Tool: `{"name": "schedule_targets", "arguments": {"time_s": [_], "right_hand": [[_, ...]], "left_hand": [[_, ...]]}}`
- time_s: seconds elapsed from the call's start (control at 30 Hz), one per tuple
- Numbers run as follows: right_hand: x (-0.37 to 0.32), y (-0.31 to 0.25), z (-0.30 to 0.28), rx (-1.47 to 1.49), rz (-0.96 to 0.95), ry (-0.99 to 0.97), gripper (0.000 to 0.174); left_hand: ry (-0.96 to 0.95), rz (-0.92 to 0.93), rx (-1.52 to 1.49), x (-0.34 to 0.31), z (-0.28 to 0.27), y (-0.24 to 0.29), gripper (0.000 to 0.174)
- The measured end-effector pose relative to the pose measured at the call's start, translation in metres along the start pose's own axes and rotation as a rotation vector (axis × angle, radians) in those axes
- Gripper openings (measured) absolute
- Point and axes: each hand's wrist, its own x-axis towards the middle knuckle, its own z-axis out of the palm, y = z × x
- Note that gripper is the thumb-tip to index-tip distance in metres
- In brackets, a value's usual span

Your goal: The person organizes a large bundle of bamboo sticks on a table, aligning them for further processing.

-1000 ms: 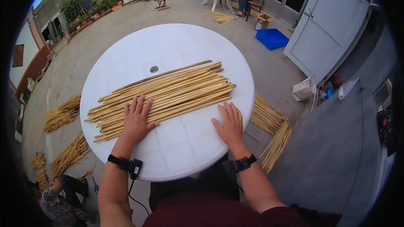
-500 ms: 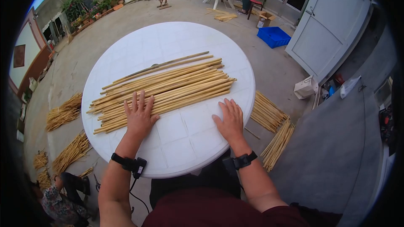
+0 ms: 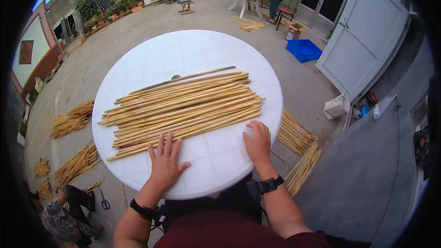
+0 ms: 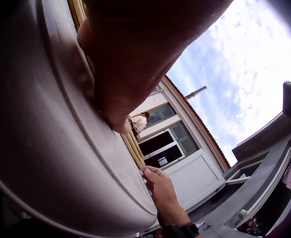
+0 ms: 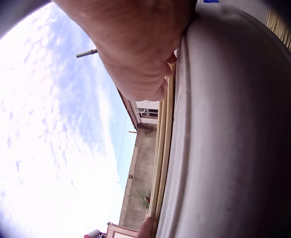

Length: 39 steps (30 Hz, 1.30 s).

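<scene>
The sticks (image 3: pixel 188 109) lie side by side across the middle of the white table (image 3: pixel 202 48), their ends uneven at both sides, with a darker stick (image 3: pixel 202 74) along the row's far edge. The left hand (image 3: pixel 166 167), on the table's near side, is spread with fingers straight, its tips at the nearest sticks and nothing gripped. The right hand (image 3: pixel 258 142), near the table's right edge, is loosely bent and holds nothing (whether it touches the stick ends, I cannot tell). More sticks (image 3: pixel 297 131) lie on the ground to the table's right. The step in hand looks like spreading and evening the row. The next move probably calls for light, flat fingers that roll the near sticks into line, with the right hand squaring the ends; pressing hard could make them ride over one another.
</scene>
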Motion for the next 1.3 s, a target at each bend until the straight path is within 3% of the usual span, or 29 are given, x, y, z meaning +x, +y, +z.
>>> {"name": "schedule_targets", "arguments": {"time_s": [0.13,0.37,0.47,0.67,0.87,0.97,1.07,1.17,1.3], "right_hand": [[-0.001,-0.004,-0.004,0.054,0.018,0.053,0.03],[-0.003,-0.001,-0.004,0.106,0.015,0.112,0.026],[-0.003,-0.001,-0.007,0.128,0.03,0.096,0.031],[-0.004,0.006,-0.001,0.078,0.04,0.189,0.047],[0.003,0.003,0.016,-0.376,0.194,-0.092,0.069],[0.003,0.002,0.009,-0.396,0.172,-0.136,0.064],[0.004,-0.001,-0.002,-0.185,0.179,-0.147,0.057],[0.0,0.013,0.004,-0.082,0.088,-0.025,0.051],[-0.001,0.017,0.007,-0.153,0.026,-0.013,0.051]], "left_hand": [[-0.063,0.027,-0.053,-0.019,-0.005,0.005,0.083],[0.129,-0.099,-0.004,-0.011,0.003,0.001,0.084],[0.004,-0.173,-0.034,-0.007,0.0,0.002,0.083],[0.016,-0.128,-0.03,-0.017,0.005,-0.001,0.086],[0.052,-0.143,-0.046,-0.018,0.002,0.001,0.087],[0.062,-0.14,-0.002,-0.007,0.003,-0.002,0.087],[-0.023,-0.157,-0.034,0.002,-0.003,0.001,0.083],[-0.013,-0.13,-0.028,0.001,0.0,0.002,0.084],[0.082,-0.067,-0.009,-0.004,0.015,-0.005,0.088]]}}
